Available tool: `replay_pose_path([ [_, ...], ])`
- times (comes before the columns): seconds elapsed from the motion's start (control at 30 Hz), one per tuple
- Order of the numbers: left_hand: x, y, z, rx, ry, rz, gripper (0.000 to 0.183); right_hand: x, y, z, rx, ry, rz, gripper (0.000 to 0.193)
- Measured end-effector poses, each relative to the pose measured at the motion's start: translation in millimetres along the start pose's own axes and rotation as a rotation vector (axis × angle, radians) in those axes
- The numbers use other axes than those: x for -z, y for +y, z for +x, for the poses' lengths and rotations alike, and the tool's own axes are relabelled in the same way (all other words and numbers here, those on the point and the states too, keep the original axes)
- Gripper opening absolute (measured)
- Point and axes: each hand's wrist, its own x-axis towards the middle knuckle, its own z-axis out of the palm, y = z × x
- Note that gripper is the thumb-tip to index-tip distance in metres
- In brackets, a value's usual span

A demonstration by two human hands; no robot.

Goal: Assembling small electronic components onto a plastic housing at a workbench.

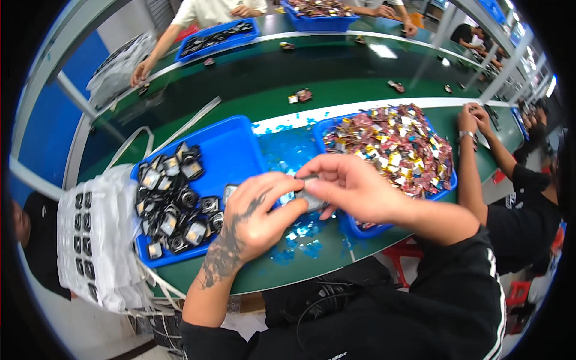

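Between my two hands, over the table's near edge, is a small dark grey casing (313, 201), partly hidden by the fingers. My left hand (255, 213) is closed on its left side, thumb and fingers pinching. Thumb and forefinger of my right hand (345, 183) grip it from the right. On my left, a blue tray (237, 141) holds many small black casings (171, 198), some with a pale square face. To the right, beside my right hand, a second blue tray (360, 233) is heaped with small reddish circuit boards (390, 147) carrying white and yellow bits.
Bits of blue film (288, 156) litter the green table between the trays. Beyond runs a dark green conveyor (252, 81) carrying scattered boards. White stacked packing trays (96, 234) stand at the left. Co-workers' arms (474, 162) are at the right and across the belt.
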Motion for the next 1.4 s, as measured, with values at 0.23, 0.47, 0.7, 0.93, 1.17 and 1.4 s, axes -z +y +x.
replay_pose_path([
  [0.23, -27.4, 32.0, -6.8, 0.886, 0.032, -1.097, 0.046, -16.3, 15.0, -33.9, 0.298, 0.429, -0.340, 0.026],
  [0.47, -30.7, 15.5, -13.4, 1.166, 0.095, -1.222, 0.019, 59.8, 6.0, -50.3, 0.474, 0.726, -1.004, 0.035],
  [0.7, -32.7, 13.9, -7.5, 1.213, 0.198, -1.318, 0.015, 147.4, 23.1, -76.8, 0.214, 0.666, -1.384, 0.008],
  [0.93, -32.2, 8.1, -13.3, 1.133, 0.127, -1.256, 0.031, 95.2, -1.8, -81.6, 0.360, 0.833, -1.216, 0.016],
  [1.17, -31.9, 11.6, -13.6, 0.912, -0.066, -0.886, 0.019, 18.5, -6.5, -50.6, 0.382, 0.345, -0.582, 0.020],
  [1.4, -29.4, 22.2, -10.9, 0.727, -0.072, -0.736, 0.015, 0.1, 4.7, -28.0, 0.342, 0.363, -0.465, 0.012],
])
